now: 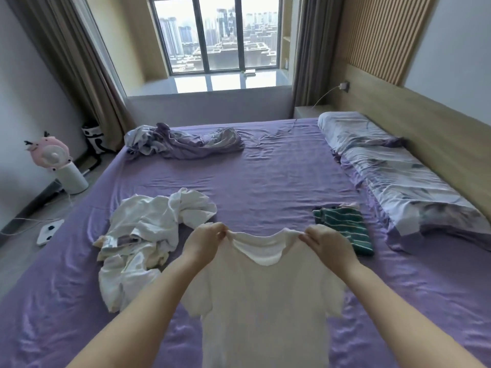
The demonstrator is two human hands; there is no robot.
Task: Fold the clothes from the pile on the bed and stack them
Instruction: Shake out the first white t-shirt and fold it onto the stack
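A white T-shirt is held up over the near part of the bed, its body hanging toward the camera. The left hand pinches the shirt's left shoulder at the neckline, thumb and fingers curled on the fabric; the right hand pinches the right shoulder the same way. The collar sags between the two grips.

The pile of clothes — white and pale items, crumpled — lies on the purple sheet to the left of the shirt, just beside the left forearm. A folded green striped garment lies flat on the sheet to the right, just beyond the right hand, near a patterned pillow along the headboard side.

A bunched blanket sits at the far left of the bed. On the floor to the left stand a pink fan and a white scale. A window with curtains faces the far end.
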